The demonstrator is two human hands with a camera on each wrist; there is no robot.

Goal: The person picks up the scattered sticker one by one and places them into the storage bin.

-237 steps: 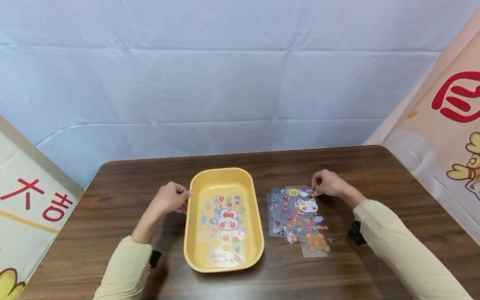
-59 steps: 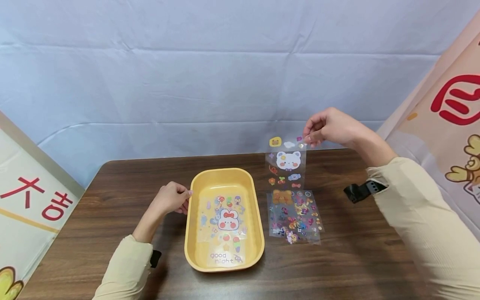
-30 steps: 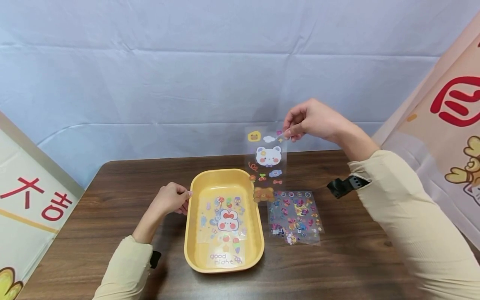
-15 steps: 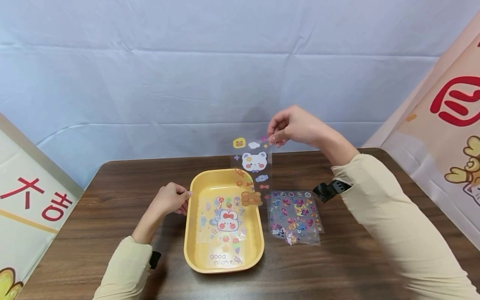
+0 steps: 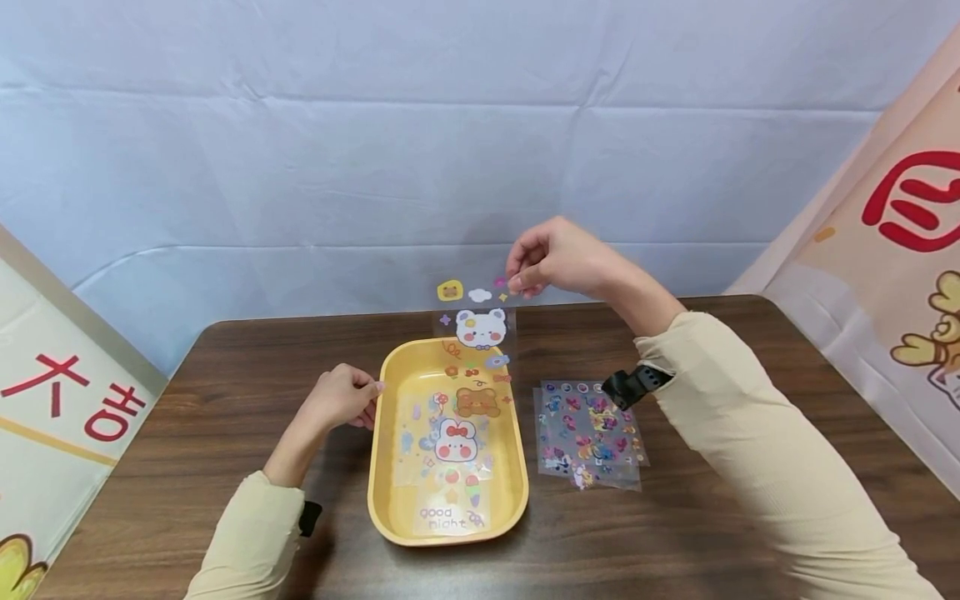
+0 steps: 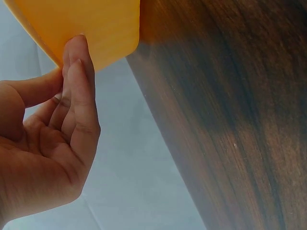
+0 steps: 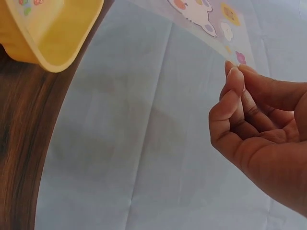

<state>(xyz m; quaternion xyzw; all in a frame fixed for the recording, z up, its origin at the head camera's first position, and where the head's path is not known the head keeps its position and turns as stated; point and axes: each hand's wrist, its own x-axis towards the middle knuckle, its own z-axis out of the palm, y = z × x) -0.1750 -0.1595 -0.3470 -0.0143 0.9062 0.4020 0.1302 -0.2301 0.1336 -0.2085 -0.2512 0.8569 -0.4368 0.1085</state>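
Note:
My left hand pinches the left rim of a yellow tray; in the left wrist view the thumb lies at the rim and the fingers press the outer wall. By its upper right corner, my right hand pinches a clear sticker sheet printed with a white bear face and a brown bear. That sheet hangs over the tray's far end. The pinched corner shows clearly in the right wrist view, between thumb and fingertips. On the tray's floor lie clear sticker sheets with a rabbit face and "good night".
Right of the tray, a small overlapping pile of clear sticker sheets with colourful figures rests on the dark wooden table. A pale cloth backdrop hangs behind the table's far edge. Printed banners flank both sides.
My right hand has lifted the bear sticker sheet off the right-hand pile and carried it left, over the tray. The left hand and tray stay in place.

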